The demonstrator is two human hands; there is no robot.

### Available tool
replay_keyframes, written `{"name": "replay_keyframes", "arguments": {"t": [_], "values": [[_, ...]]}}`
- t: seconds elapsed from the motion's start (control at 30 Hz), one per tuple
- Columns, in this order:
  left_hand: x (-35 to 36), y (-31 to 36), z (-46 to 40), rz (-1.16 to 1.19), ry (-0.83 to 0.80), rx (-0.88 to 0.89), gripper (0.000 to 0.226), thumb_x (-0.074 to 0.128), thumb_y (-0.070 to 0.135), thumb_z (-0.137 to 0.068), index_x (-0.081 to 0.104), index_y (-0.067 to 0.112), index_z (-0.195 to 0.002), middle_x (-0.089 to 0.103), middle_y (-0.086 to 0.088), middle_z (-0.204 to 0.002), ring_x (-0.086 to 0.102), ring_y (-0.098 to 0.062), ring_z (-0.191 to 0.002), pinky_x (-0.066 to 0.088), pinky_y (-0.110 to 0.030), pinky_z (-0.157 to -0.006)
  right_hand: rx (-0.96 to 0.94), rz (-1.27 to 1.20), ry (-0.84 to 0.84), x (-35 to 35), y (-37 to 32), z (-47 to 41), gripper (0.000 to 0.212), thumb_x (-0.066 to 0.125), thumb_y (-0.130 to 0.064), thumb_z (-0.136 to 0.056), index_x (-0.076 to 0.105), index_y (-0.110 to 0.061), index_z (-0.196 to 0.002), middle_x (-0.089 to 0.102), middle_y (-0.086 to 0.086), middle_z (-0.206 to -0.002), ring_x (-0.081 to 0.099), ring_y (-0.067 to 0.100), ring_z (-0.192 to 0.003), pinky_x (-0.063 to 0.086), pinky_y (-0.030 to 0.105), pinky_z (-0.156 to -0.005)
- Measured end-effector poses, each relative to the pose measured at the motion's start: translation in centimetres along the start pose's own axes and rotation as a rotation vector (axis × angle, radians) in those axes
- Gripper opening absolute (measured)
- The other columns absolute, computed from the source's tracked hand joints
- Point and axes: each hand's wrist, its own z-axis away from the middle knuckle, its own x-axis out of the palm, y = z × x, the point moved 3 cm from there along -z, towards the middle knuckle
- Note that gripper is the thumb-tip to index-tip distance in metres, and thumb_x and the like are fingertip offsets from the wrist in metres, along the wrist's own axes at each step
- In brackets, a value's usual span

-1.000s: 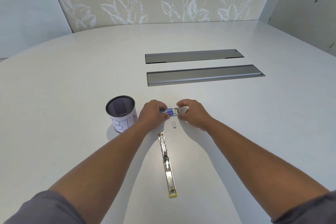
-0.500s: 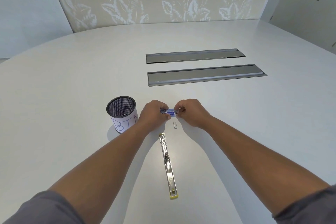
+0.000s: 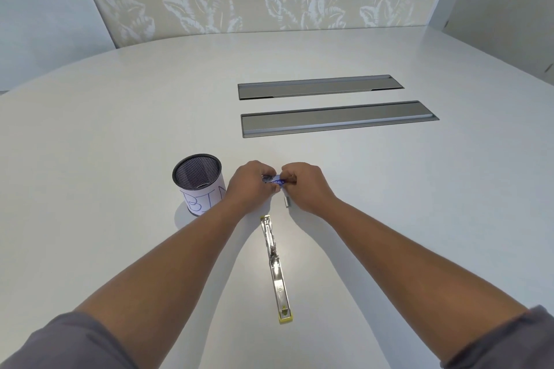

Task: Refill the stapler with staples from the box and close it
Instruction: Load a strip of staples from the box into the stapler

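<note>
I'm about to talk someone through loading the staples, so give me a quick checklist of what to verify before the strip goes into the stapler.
1. Stapler lying opened out flat on the table: ok.
2. Stapler's channel free of old staples: cannot tell, too small to see.
3. Staple strip out on the table beside the right hand: ok.
4. Staple box shut again: cannot tell; both hands hold it and cover its ends.
5. A hand free to pick up the strip: not ok; the left hand and right hand are both on the box.
6. Path from strip to stapler clear: ok; the mesh bin stands off to the left.
</note>
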Motion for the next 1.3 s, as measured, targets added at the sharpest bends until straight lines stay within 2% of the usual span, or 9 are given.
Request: {"name": "replay_keyframes", "arguments": {"t": [0.1, 0.23, 0.4, 0.5, 0.57, 0.63, 0.77, 0.87, 1.3], "values": [[0.1, 0.0, 0.1, 0.003, 0.006, 0.003, 0.019, 0.079, 0.025, -0.079, 0.078, 0.02, -0.096, 0.067, -0.005, -0.098, 0.061, -0.027, -0.092, 0.053, -0.04, -0.081, 0.142, -0.22, 0.056, 0.1, 0.9, 0.7, 0.025, 0.063, 0.003, -0.082, 0.07, -0.019, -0.091, 0.078, 0.006, -0.09, 0.073, 0.014, -0.083, 0.054, 0.025, -0.068], [0.3, -0.2, 0.1, 0.035, 0.024, -0.04, 0.024, 0.081, 0.024, -0.079, 0.077, 0.02, -0.103, 0.065, -0.002, -0.104, 0.061, -0.025, -0.097, 0.051, -0.038, -0.085, 0.172, -0.293, 0.099, 0.0, 1.3, 0.8, 0.025, 0.07, -0.005, -0.082, 0.066, -0.027, -0.094, 0.078, -0.001, -0.09, 0.065, -0.01, -0.066, 0.042, 0.009, -0.054], [0.4, -0.5, 0.3, 0.083, 0.03, -0.069, 0.031, 0.082, 0.025, -0.079, 0.077, 0.021, -0.109, 0.066, 0.0, -0.107, 0.062, -0.023, -0.101, 0.051, -0.038, -0.09, 0.154, -0.3, 0.121, -0.1, 1.6, 0.9, 0.023, 0.072, -0.007, -0.079, 0.066, -0.025, -0.092, 0.073, -0.006, -0.089, 0.065, -0.008, -0.067, 0.047, 0.016, -0.063], [0.4, -0.5, 0.4, 0.089, 0.044, -0.07, 0.029, 0.082, 0.027, -0.079, 0.077, 0.023, -0.107, 0.062, 0.005, -0.101, 0.061, -0.02, -0.099, 0.049, -0.032, -0.085, 0.118, -0.322, 0.13, 0.1, 1.5, 1.1, 0.026, 0.071, -0.003, -0.079, 0.065, -0.023, -0.095, 0.074, -0.003, -0.093, 0.07, -0.002, -0.075, 0.054, 0.022, -0.071], [0.5, -0.5, 0.4, 0.097, 0.045, -0.071, 0.03, 0.082, 0.027, -0.079, 0.077, 0.024, -0.108, 0.062, 0.006, -0.101, 0.061, -0.019, -0.099, 0.046, -0.029, -0.083, 0.092, -0.299, 0.14, 0.3, 1.4, 1.3, 0.027, 0.069, -0.003, -0.079, 0.061, -0.023, -0.096, 0.075, -0.004, -0.092, 0.074, 0.005, -0.078, 0.056, 0.026, -0.072], [0.5, -0.5, 0.5, 0.102, 0.043, -0.074, 0.03, 0.082, 0.027, -0.079, 0.077, 0.024, -0.108, 0.063, 0.004, -0.102, 0.061, -0.019, -0.1, 0.046, -0.03, -0.084, 0.082, -0.278, 0.147, 0.5, 1.3, 1.4, 0.027, 0.066, -0.004, -0.079, 0.058, -0.024, -0.095, 0.075, -0.006, -0.09, 0.074, 0.005, -0.075, 0.054, 0.028, -0.069], [0.4, -0.4, 0.7, 0.1, 0.046, -0.069, 0.03, 0.081, 0.027, -0.08, 0.076, 0.023, -0.11, 0.065, -0.001, -0.107, 0.061, -0.022, -0.102, 0.049, -0.037, -0.089, 0.078, -0.284, 0.149, 0.5, 1.3, 1.4, 0.028, 0.065, -0.004, -0.078, 0.057, -0.025, -0.094, 0.074, -0.009, -0.093, 0.072, -0.003, -0.074, 0.049, 0.018, -0.065], [0.5, -0.4, 0.9, 0.092, 0.057, -0.069, 0.032, 0.08, 0.027, -0.081, 0.075, 0.023, -0.113, 0.066, -0.001, -0.111, 0.061, -0.022, -0.104, 0.049, -0.037, -0.09, 0.077, -0.292, 0.161, 0.6, 1.3, 1.4, 0.027, 0.065, -0.003, -0.077, 0.058, -0.024, -0.093, 0.073, -0.008, -0.091, 0.071, -0.005, -0.073, 0.044, 0.01, -0.06], [0.7, -0.6, 1.6, 0.143, 0.101, -0.071, 0.04, 0.079, 0.027, -0.083, 0.072, 0.019, -0.121, 0.068, -0.001, -0.119, 0.061, -0.021, -0.113, 0.048, -0.039, -0.097, 0.079, -0.337, 0.195, 0.7, 1.7, 1.2, 0.023, 0.066, 0.0, -0.078, 0.059, -0.018, -0.09, 0.072, 0.003, -0.092, 0.071, -0.002, -0.076, 0.05, 0.01, -0.065]]}}
